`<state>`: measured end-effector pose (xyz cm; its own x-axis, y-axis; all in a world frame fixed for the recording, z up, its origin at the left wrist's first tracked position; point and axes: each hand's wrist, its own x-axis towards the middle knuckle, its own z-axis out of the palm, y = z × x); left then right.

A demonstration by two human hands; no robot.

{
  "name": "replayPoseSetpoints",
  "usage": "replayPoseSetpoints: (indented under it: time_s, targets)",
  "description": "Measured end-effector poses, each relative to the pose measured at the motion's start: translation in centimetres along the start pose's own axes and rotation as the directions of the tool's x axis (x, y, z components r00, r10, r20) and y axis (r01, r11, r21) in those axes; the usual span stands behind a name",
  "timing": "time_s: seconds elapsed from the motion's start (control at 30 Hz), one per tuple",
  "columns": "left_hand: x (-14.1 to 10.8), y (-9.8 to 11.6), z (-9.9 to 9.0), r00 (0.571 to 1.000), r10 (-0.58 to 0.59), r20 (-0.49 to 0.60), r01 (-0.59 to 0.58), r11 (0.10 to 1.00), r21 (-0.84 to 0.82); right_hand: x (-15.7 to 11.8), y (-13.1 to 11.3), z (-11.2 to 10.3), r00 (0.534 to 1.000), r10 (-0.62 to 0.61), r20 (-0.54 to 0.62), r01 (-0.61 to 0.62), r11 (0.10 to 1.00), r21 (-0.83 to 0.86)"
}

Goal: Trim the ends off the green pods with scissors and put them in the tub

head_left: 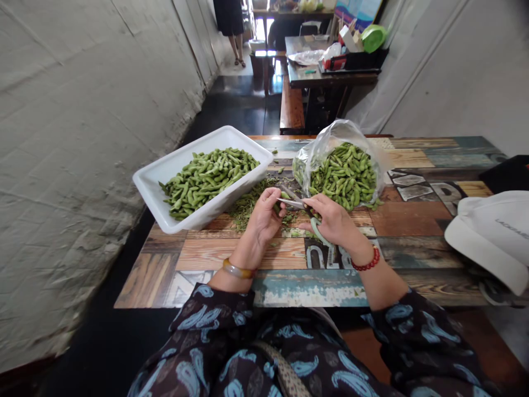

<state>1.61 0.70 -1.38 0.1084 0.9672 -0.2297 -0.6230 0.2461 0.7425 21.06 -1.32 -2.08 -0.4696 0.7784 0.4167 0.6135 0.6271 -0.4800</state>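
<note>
My left hand (263, 219) pinches a green edamame pod (285, 196) between thumb and fingers; part of the pod is hidden. In my right hand (334, 221) is a pair of scissors (294, 203) with pale green handles. Their blades are parted and point left, right by the pod at my left fingertips. Beyond my left hand stands a white plastic tub (198, 144) with a heap of edamame pods (212, 179). A clear plastic bag (336, 129) lies open towards me behind my right hand, full of more pods. Cut stems and scraps (243, 214) litter the table between tub and bag.
The patchwork-patterned table (231, 251) runs across in front of me. A white cap (491, 231) lies at its right end, beside a black item (506, 173). Farther back are a bench (291, 105), a second table (303, 80) with clutter, and a standing person's legs (236, 48).
</note>
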Motion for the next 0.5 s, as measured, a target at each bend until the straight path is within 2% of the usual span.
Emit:
replayPoseSetpoints:
  time_s: [0.23,0.5]
  targets:
    - [-0.4,-0.6,0.4,0.993,-0.045,0.106,0.038,0.997,0.065,0.0,0.8,0.3,0.995,0.036,-0.088,-0.032,0.998,0.053]
    - [-0.7,-0.5,0.8,0.986,-0.014,0.166,-0.02,0.978,0.206,0.1,1.2,0.4,0.995,0.011,-0.102,-0.004,0.998,0.069]
